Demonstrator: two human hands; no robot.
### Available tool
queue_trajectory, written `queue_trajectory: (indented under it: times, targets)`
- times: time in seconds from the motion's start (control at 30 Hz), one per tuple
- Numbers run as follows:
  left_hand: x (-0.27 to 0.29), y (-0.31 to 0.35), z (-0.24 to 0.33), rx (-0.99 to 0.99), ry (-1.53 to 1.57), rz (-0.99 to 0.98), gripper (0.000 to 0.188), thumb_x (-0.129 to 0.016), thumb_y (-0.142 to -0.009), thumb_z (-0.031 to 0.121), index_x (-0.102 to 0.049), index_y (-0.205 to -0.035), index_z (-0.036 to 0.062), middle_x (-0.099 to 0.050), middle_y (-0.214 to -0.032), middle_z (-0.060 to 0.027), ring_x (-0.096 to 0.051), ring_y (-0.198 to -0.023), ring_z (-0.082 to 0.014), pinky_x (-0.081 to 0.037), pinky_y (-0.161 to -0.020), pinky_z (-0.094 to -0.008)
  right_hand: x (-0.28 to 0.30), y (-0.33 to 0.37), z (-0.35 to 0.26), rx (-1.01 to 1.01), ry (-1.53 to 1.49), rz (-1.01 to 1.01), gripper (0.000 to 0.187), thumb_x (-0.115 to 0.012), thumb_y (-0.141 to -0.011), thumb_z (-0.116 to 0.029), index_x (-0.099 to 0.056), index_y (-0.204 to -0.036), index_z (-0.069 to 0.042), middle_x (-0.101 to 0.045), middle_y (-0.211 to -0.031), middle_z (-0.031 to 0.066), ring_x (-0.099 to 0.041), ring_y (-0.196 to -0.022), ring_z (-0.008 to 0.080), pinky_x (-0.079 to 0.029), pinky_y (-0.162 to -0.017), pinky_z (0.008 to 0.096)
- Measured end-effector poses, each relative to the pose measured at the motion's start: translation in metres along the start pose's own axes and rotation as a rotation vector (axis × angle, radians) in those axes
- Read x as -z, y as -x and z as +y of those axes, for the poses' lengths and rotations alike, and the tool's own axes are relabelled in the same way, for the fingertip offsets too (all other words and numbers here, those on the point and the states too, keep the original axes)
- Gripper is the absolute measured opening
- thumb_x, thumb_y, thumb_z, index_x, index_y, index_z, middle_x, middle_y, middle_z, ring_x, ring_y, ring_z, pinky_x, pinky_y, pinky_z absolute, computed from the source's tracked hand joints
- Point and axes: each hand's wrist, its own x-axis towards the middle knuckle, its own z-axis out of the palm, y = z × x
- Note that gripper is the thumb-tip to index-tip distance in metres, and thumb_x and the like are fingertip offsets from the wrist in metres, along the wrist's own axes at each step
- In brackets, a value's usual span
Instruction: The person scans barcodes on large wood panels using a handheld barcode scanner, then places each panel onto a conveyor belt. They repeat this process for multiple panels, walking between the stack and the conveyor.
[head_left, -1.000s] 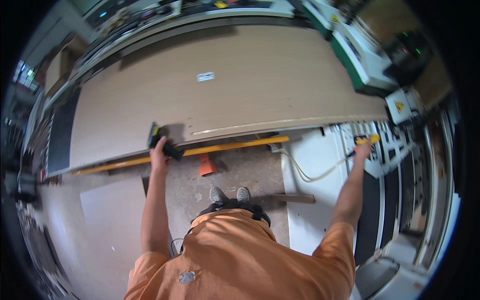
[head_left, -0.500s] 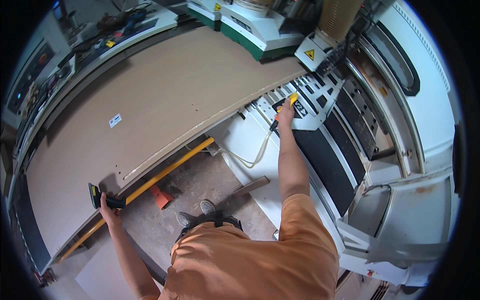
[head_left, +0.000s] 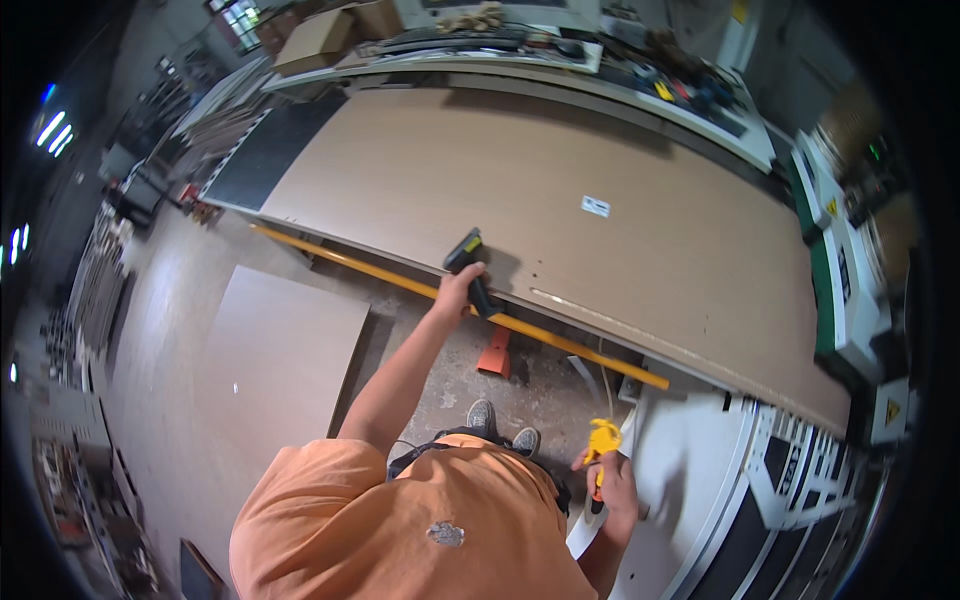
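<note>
Step in hand, by the look of it: L hand was closed round the grip of a black scanner-like tool, resting on the near edge of the big tan board on the table. R hand gripped a yellow-handled tool low by the white machine. Next move prob needed steady aim across the board. Tool: black, yellow accent, chunky

We're seeing a smaller board lying on the floor and an orange stand sitting under the yellow rail.
</note>
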Motion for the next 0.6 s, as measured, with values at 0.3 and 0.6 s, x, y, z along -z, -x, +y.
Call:
queue_trajectory:
  times: [0.3,0.6]
  targets:
    - [0.003,-0.011,-0.010,-0.051,0.020,-0.003,0.031,-0.072,-0.081,0.036,-0.064,-0.091,0.0074,-0.063,-0.072,-0.0019,-0.063,-0.054,-0.0120,-0.035,-0.038,-0.0252,0.076,-0.058,0.085,0.126,-0.369,1.492,0.049,-0.044,-0.103,-0.049,-0.060,-0.109,-0.003,-0.047,-0.070,0.0014,-0.045,-0.055,0.0112,-0.043,-0.047,0.0241]
    - [0.005,-0.008,-0.001,-0.079,0.038,-0.039,0.032,-0.073,-0.078,0.035,-0.068,-0.087,0.0045,-0.066,-0.076,-0.0044,-0.062,-0.058,-0.0140,-0.043,-0.044,-0.0281,0.073,-0.208,0.141,0.051,-0.465,1.240,0.044,-0.051,-0.101,-0.031,-0.060,-0.115,0.010,-0.068,-0.105,0.0171,-0.064,-0.088,0.0238,-0.053,-0.077,0.0346]
